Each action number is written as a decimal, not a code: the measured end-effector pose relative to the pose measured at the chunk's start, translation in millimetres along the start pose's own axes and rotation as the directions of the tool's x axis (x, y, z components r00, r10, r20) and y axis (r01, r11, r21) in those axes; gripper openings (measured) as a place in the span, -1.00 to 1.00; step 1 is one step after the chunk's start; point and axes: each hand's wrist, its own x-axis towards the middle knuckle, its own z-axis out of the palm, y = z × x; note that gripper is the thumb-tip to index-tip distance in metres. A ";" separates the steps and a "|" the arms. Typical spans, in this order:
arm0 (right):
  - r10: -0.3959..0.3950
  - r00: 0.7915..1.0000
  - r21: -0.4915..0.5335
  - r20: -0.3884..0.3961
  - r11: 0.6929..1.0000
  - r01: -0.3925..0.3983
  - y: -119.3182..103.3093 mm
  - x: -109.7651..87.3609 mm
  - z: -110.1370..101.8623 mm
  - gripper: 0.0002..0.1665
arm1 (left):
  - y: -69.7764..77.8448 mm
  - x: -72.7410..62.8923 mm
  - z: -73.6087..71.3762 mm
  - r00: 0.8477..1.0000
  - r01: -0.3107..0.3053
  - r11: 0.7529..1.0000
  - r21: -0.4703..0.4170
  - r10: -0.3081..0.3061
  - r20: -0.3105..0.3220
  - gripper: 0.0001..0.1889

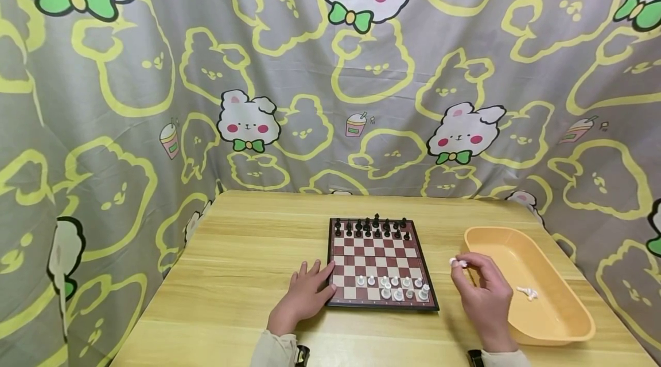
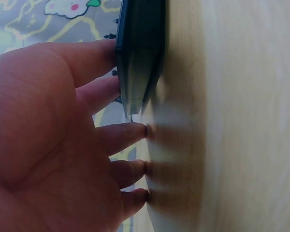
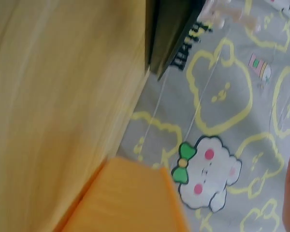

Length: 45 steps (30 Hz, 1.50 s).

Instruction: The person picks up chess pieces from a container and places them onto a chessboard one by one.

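Note:
A chessboard (image 1: 353, 259) with dark red and pale squares lies on the table. Against its left edge is my left hand (image 1: 303, 297), fingers spread and fairly straight. In the left wrist view the thumb and index finger of this hand (image 2: 34, 121) touch the board's side (image 2: 142, 53), while the other fingertips rest on the tabletop. Between the board and the tray, my right hand (image 1: 486, 292) pinches small white chess pieces (image 1: 457, 262) with thumb and fingers; they are too small to tell their kind. Several white chess pieces (image 1: 398, 294) stand on the board's near right part.
Two rows of black chess pieces (image 1: 377, 222) stand along the board's far side. An orange tray (image 1: 549, 266) sits to the right, with a few white pieces (image 1: 528, 293) lying inside. Behind the wooden table (image 1: 258, 235) hangs a patterned grey curtain (image 1: 304, 80).

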 end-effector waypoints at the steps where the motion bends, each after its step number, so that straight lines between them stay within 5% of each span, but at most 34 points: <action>1: -0.012 1.000 0.007 0.019 1.000 0.012 1.4 -2.1 1.6 -0.74 | -0.1 0.0 0.2 1.000 0.000 1.000 0.000 0.000 0.000 -0.41; 13: -0.150 0.959 -0.011 0.241 0.988 0.157 2.5 -26.5 30.0 -0.76 | -0.7 0.2 1.1 1.000 0.003 1.000 -0.001 -0.003 -0.006 -0.41; 27: -0.194 0.885 0.125 0.424 0.980 0.155 -15.1 -43.1 56.0 -0.70 | -0.1 0.2 0.4 1.000 0.004 1.000 -0.004 -0.004 0.002 -0.41; 33: -0.166 0.838 0.094 0.519 0.986 0.137 -20.7 -46.4 67.5 -0.71 | -1.0 1.2 0.2 1.000 0.008 1.000 0.000 -0.008 0.003 -0.41; 45: -0.074 0.713 0.053 0.697 0.997 0.052 -26.2 -45.1 96.4 -0.73 | -1.1 1.6 0.2 1.000 -0.003 1.000 0.015 0.004 -0.006 -0.43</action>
